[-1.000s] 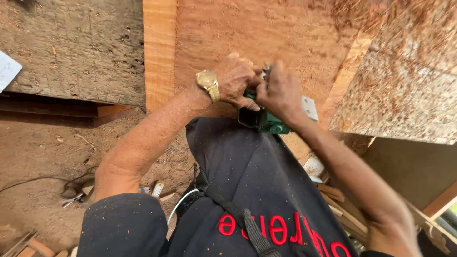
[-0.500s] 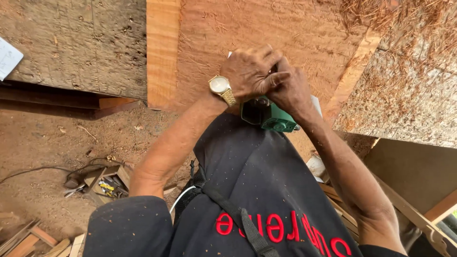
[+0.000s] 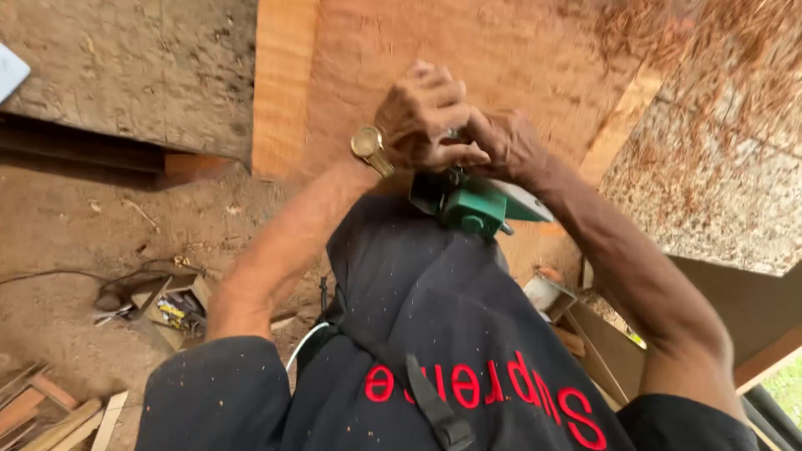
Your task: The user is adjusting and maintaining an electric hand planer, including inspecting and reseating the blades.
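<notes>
Your left hand (image 3: 422,117) and right hand (image 3: 505,146) have fingers wrapped tight on the green electric hand planer (image 3: 468,200), held at your chest; the reddish wooden board (image 3: 468,58) lies shaving-strewn, its finish unclear.

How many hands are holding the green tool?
2. The left hand grips it from the top left, the right hand beside it, both over the green power tool.

A green power tool (image 3: 469,203) with a flat grey base plate is held up in front of the chest, tilted, its top gripped by both hands so that only the lower body and plate show; blurred
</notes>
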